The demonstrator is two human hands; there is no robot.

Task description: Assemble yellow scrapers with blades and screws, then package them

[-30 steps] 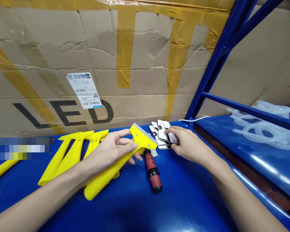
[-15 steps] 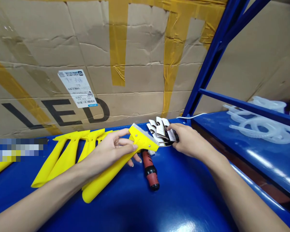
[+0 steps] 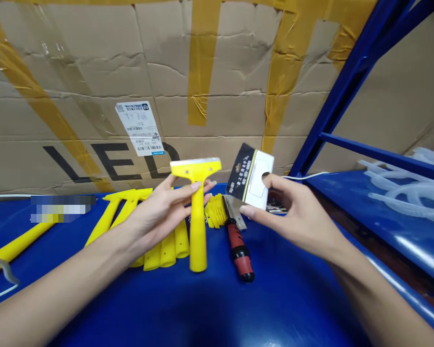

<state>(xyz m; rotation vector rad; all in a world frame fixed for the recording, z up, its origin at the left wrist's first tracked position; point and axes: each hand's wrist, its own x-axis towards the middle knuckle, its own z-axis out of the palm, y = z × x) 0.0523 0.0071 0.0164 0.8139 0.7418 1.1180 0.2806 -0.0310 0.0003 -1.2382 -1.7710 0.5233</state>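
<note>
My left hand (image 3: 169,200) is closed around the neck of a yellow scraper (image 3: 198,212), held upright with its blade edge at the top. In my right hand (image 3: 292,202) a black-and-white card sleeve (image 3: 253,176) is pinched by its edge, just right of the scraper head. Below the sleeve lies a screwdriver-like tool with a red and black handle (image 3: 240,253). Small yellow pieces (image 3: 215,211) lie beside that tool. More card sleeves (image 3: 277,206) are partly hidden behind my right hand. Several other yellow scrapers (image 3: 166,250) rest on the blue surface, partly behind my left arm.
A large taped cardboard box (image 3: 231,111) stands behind the blue surface (image 3: 210,308). On the right rise blue rack posts (image 3: 332,96), with coiled clear tubing (image 3: 408,188) on the neighbouring shelf. Another yellow handle (image 3: 21,246) lies far left.
My right hand has lifted one card sleeve from the pile and brought it toward the scraper. My left hand has turned the scraper from slanted to upright. The view has shifted left.
</note>
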